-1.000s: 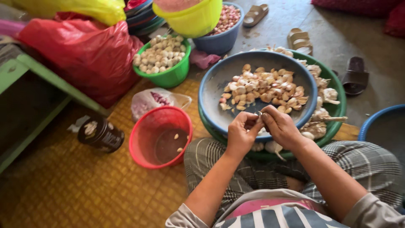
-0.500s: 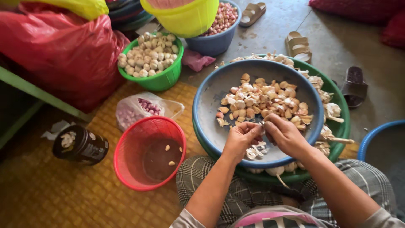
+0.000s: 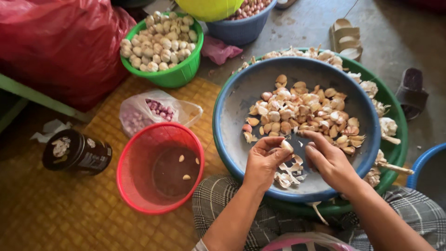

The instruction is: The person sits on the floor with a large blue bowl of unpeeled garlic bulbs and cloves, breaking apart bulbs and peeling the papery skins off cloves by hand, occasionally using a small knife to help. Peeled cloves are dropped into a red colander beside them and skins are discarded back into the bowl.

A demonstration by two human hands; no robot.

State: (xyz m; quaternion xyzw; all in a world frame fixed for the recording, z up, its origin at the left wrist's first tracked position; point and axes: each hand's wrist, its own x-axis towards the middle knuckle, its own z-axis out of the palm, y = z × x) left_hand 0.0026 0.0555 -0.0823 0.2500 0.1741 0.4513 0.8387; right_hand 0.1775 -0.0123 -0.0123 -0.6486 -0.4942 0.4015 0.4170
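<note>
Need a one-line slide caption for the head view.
Left hand pinches a garlic clove above a blue basin of cloves.

The garlic clove (image 3: pixel 286 146) is small, pale cream with a slightly yellow tip, and its skin looks partly removed. It is pinched at the fingertips of the left hand (image 3: pixel 263 163), tilted a little, just above the inner wall of the blue bowl (image 3: pixel 232 116). The bowl is wide, round and shallow. It holds a heap of loose cloves (image 3: pixel 302 116) in its middle, and white peeled skins (image 3: pixel 288 174) lie near its front rim.
</note>
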